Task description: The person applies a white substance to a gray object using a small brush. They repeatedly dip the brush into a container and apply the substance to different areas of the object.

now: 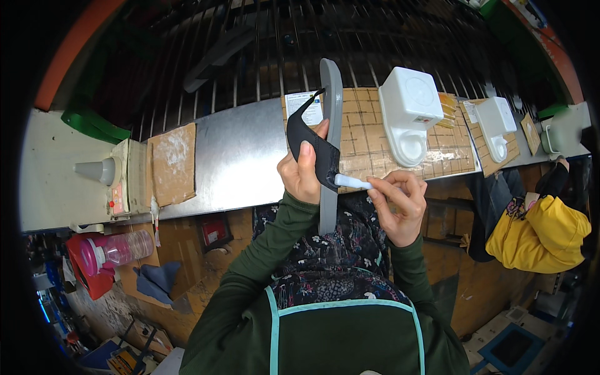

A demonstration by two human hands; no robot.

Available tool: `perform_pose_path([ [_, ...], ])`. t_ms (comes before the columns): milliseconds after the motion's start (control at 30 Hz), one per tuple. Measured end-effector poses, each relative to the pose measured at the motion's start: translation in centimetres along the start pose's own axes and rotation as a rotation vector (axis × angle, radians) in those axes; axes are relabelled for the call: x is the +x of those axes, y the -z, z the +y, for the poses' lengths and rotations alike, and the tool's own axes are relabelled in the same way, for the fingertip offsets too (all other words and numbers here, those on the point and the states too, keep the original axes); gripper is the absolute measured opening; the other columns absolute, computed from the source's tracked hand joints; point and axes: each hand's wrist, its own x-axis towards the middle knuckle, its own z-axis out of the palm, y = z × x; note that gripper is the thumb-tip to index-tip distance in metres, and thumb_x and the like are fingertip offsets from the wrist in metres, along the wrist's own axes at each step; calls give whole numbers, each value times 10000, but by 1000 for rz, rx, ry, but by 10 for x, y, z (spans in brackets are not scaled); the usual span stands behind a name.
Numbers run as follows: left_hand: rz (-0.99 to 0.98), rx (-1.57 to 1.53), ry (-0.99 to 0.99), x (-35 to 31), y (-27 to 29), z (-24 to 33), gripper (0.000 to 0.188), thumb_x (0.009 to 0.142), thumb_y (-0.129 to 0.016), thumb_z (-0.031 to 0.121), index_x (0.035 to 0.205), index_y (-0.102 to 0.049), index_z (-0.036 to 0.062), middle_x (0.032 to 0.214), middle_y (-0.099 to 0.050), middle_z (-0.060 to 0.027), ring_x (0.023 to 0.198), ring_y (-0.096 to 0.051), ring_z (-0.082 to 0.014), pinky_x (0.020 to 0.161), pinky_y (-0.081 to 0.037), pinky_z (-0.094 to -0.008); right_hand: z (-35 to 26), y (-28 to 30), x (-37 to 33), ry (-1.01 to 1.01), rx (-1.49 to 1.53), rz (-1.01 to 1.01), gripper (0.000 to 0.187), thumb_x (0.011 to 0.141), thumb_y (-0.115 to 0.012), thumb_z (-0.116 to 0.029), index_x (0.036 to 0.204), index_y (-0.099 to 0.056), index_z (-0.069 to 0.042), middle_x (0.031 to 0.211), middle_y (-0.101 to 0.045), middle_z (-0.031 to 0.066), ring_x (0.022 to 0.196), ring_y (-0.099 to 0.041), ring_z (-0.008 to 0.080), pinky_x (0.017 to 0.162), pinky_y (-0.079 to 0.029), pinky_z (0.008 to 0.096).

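Note:
My left hand grips a flip-flop in front of me by its wide black strap, thumb on the strap's face. The flip-flop's grey sole stands on edge, its long side running away from me. Between the fingertips of my right hand is a short white stick, too small to name more exactly. Its far tip touches the strap's lower end, beside the sole. Just beyond my right hand stands a white plastic dispenser with a round cup at its foot.
A cardboard mat lies on the metal bench, with another cardboard piece to the left. Beyond are metal rollers carrying a grey sole. A second white dispenser and a person in yellow are at right.

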Motion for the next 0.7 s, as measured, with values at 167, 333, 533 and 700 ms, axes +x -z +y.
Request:
perform_pose_path([
  [167, 3, -32, 4, 0, 0, -4, 444, 1003, -337, 172, 1135, -632, -133, 1116, -675, -234, 1017, -640, -260, 922, -458, -328, -2, 1, 0, 9, -12, -19, 219, 736, -790, -130, 953, -763, -147, 836, -596, -17, 665, -472, 128, 715, -273, 310],
  [333, 1, -54, 6, 2, 2, -6, 459, 1012, -342, 202, 1142, -628, -133, 1084, -683, -223, 1000, -637, -239, 905, -463, -317, -3, 3, 0, 20, -19, -40, 222, 730, -793, -134, 950, -763, -145, 837, -594, -19, 681, -484, 126, 722, -261, 310],
  [533, -16, -356, 270, -3, -2, -1, 573, 995, -328, 345, 1275, -538, -109, 1051, -664, -145, 888, -619, -172, 804, -475, -267, 4, 6, 7, -110, 489, -184, 207, 758, -777, -81, 964, -759, -90, 877, -586, 23, 626, -508, 95, 630, -395, 267],
  [700, -83, -603, 606, -3, -2, 12, 612, 957, -365, 513, 1209, -575, -4, 1019, -650, -105, 874, -640, -171, 744, -514, -274, 3, -14, 11, -185, 276, 121, 202, 773, -772, -82, 974, -759, -76, 882, -577, 25, 613, -521, 94, 639, -398, 258],
])
